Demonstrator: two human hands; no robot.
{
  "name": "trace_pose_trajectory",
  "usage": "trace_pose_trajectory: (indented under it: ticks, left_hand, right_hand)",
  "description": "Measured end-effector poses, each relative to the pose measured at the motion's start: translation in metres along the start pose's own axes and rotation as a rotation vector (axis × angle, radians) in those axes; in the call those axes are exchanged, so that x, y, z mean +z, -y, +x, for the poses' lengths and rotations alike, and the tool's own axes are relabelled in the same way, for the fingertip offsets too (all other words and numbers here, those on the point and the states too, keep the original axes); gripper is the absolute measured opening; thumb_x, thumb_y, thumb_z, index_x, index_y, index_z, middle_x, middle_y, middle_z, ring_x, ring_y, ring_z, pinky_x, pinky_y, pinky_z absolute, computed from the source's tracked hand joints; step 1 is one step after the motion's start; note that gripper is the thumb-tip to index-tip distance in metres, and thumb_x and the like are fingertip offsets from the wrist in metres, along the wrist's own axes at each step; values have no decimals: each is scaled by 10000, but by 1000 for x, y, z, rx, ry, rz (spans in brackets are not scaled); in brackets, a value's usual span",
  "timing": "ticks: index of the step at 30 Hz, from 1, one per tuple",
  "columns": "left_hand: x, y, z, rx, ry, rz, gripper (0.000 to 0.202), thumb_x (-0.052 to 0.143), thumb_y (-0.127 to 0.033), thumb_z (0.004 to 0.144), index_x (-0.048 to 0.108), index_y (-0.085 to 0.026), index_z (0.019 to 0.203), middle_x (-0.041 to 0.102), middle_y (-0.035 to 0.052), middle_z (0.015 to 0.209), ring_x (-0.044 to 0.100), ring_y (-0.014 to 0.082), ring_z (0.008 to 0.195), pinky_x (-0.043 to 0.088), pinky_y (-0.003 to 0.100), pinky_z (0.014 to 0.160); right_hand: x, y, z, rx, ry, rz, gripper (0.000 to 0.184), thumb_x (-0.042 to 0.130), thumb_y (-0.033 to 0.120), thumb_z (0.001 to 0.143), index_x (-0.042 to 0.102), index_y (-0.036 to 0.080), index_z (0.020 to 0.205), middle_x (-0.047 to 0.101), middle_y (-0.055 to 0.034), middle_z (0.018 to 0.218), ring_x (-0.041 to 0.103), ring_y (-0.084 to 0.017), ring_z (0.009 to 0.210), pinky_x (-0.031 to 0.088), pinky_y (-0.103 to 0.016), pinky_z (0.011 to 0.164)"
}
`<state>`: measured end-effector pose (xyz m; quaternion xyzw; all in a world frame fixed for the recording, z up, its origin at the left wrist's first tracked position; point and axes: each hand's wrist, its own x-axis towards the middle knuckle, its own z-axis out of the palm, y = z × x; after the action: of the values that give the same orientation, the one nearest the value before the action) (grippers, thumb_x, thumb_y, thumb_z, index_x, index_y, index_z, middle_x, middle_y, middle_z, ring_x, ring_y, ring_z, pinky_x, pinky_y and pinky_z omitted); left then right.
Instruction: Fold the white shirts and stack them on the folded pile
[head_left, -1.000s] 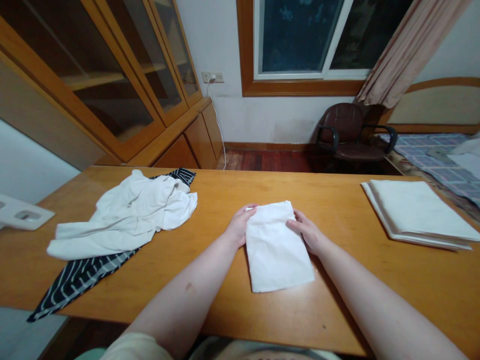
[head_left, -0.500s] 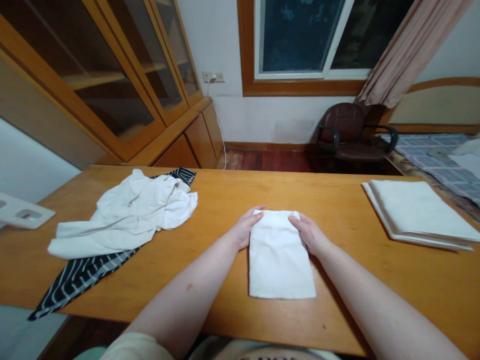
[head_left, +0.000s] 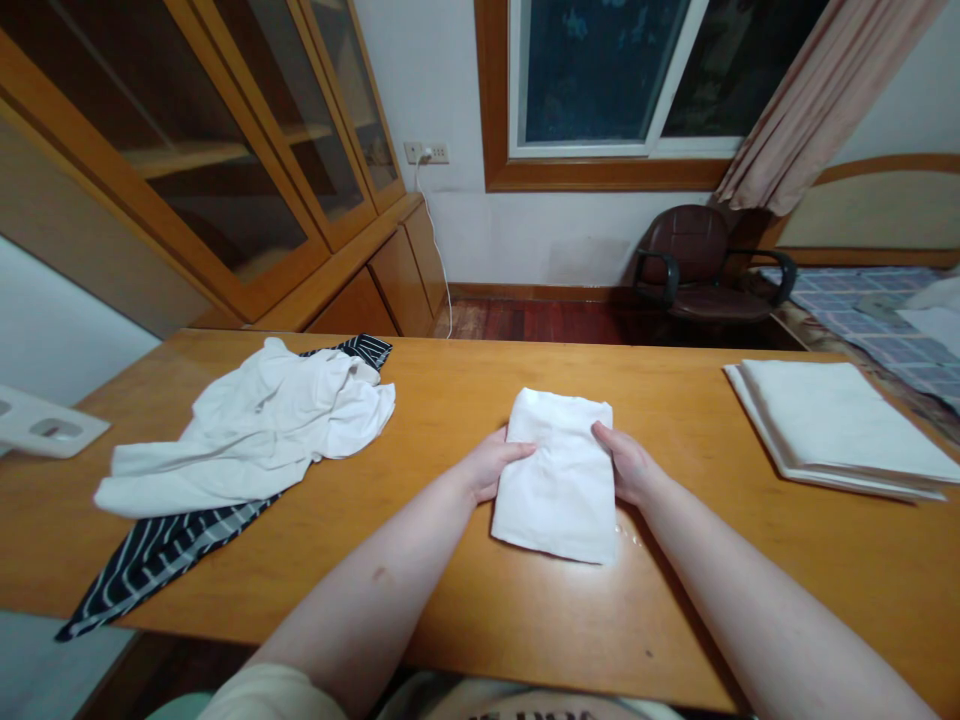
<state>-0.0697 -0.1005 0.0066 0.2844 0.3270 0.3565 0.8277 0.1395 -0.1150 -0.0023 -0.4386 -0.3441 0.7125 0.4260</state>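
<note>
Surface point(head_left: 679, 410) of varnished yellow-brown wood spans the view from side to side and carries all the cloth. Toward its left end sprawls a crumpled white heap point(head_left: 262, 425), loose and creased, probably left aside so the middle offers room for both hands. Well apart at the right end lies a white stack point(head_left: 832, 415), its layers square and flat with edges roughly aligned; that distance likely keeps it from being disturbed. A black cloth with pale stripes point(head_left: 180, 550) shows beneath the heap, one corner pointing toward the near left edge, another poking out at the far side.

Between these, just in front of the person, is the folded cloth point(head_left: 559, 490), a plain white upright rectangle with soft wrinkles, a rounded far left corner and a slightly skewed near edge. Whether it rests on the wood or is lifted a little, I cannot tell.

The left hand point(head_left: 491, 468) and right hand point(head_left: 630, 468) grip it from opposite sides, presumably to keep the layers together. The left thumb point(head_left: 520, 451) lies flat across the top; the right thumb point(head_left: 602, 432) presses near the far right corner. The other fingers pass behind the edges, mostly hidden, so each hand appears to pinch the cloth.
</note>
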Motion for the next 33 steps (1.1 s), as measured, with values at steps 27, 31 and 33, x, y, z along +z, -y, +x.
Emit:
trace_pose_trajectory:
  ticks: [27,31,33]
  left_hand:
    - [-33,-7,32,635,-523,804,239,673,-289,747,677,-244,982,614,78,1184,431,259,1249,201,404,1117]
    - [-34,-8,32,644,-495,797,213,656,-312,765,688,-257,969,621,60,1184,430,243,1248,192,395,1119]
    - [-34,-8,32,640,-479,755,192,666,-322,754,697,-259,933,635,54,1155,456,238,1220,211,386,1113]
  right_hand:
    - [5,-10,2,-382,-448,-474,351,578,479,763,613,194,964,685,-73,979,595,-261,941,449,-396,860]
    - [-4,9,-7,-471,-594,-422,375,576,492,763,599,180,970,668,-71,934,586,-233,868,452,-368,813]
    - [-17,27,-15,-565,-730,-421,384,576,482,762,599,172,986,660,-64,929,581,-214,845,446,-354,797]
